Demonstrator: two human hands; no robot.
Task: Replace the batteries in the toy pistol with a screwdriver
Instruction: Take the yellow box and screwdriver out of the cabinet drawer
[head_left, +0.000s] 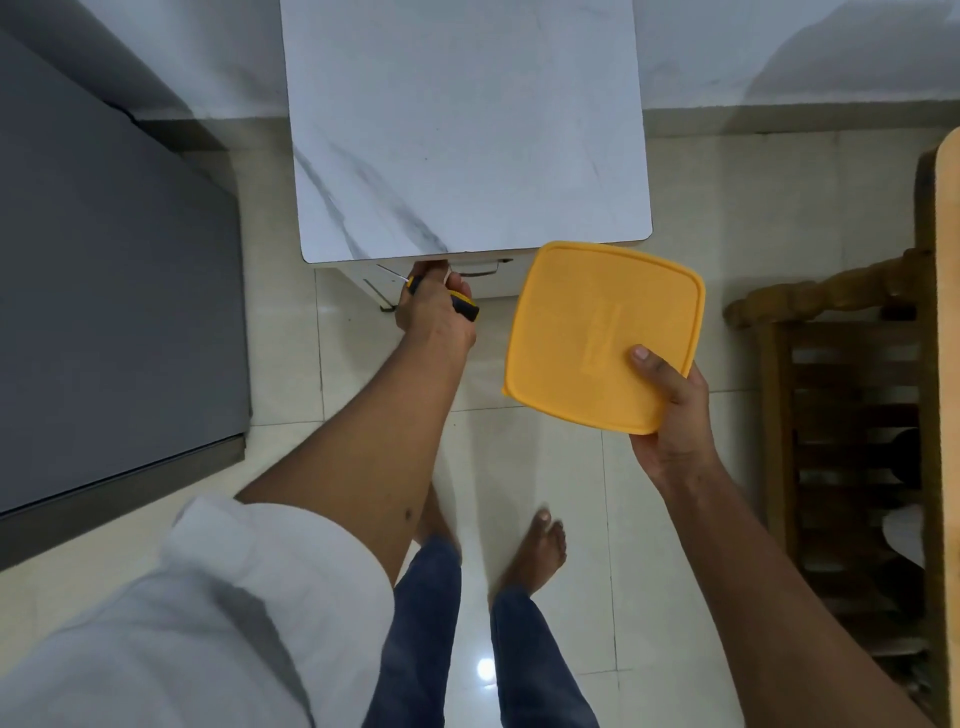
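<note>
A person stands on a shiny tiled floor (545, 467) in bare feet and blue jeans, with a white sleeve (234, 597) on the left arm.

The right hand (670, 410) holds a yellow box lid (597, 332) by its near corner, thumb on top and fingers under it. It is held flat in the air, just in front of the counter's near edge.

The left hand (434, 312) is wrapped around a screwdriver (457, 301) with a yellow and black handle. Its thin metal tip pokes out to the left, close under the front edge of the counter (467, 130).

The toy pistol and the batteries are nowhere in sight, so I think the job has hardly begun.

What could go wrong? Both hands are full. If the person reaches for something else, the lid or the screwdriver might slip and fall on the bare feet. The sharp tip might also scratch the counter's front, because it is so close.

The counter top is white with grey marble streaks. To the left stands a big grey cabinet (114, 286). To the right is a brown wooden rack (857, 415). Behind the counter is a pale wall.
</note>
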